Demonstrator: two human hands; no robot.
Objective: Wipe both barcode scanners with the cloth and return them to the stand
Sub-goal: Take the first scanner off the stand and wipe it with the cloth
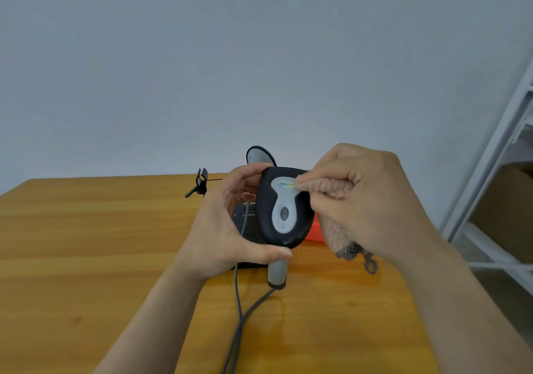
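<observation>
A black barcode scanner [281,209] with a grey centre panel and grey handle is held above the table. My left hand [222,226] grips its head, fingers over the top edge and thumb under the lower edge. My right hand [366,200] holds a pink fluffy cloth [326,189] bunched in its fingers and presses it against the scanner's upper right, by the label. Behind them stands a second scanner [259,154], only its rounded top showing, over a black stand [248,223] that is mostly hidden by my hands.
Two grey cables [239,316] run from the scanners down across the wooden table [86,244] toward me. A small black clip [199,184] sits at the table's back edge. An orange box [314,234] lies behind the cloth. White shelving [496,200] stands at the right.
</observation>
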